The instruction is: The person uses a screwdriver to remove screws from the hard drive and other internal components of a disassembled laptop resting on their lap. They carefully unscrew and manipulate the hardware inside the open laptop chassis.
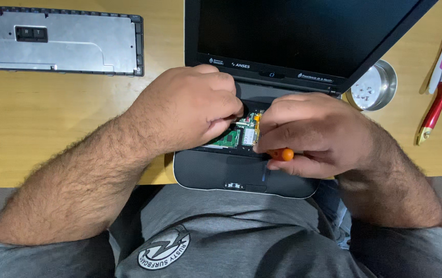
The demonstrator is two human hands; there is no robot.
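- A round metal dish (374,86) holding small screws sits beyond the right hand (311,136), near the laptop (246,175) hinge.
- The wooden counter (51,134) carries a removed keyboard (56,40) far beyond the left hand (190,105), and a red-handled brush (439,98) right of the dish.
- The right grip clenches an orange-handled screwdriver (282,154), its tip hidden and its axis unclear.
- The left grip pinches something hidden over the exposed circuit board (241,135).

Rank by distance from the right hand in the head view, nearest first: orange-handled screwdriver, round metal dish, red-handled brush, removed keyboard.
1. Orange-handled screwdriver: gripped in the right hand.
2. Round metal dish: just up-right, beside the screen.
3. Red-handled brush: far right table edge.
4. Removed keyboard: upper-left corner.
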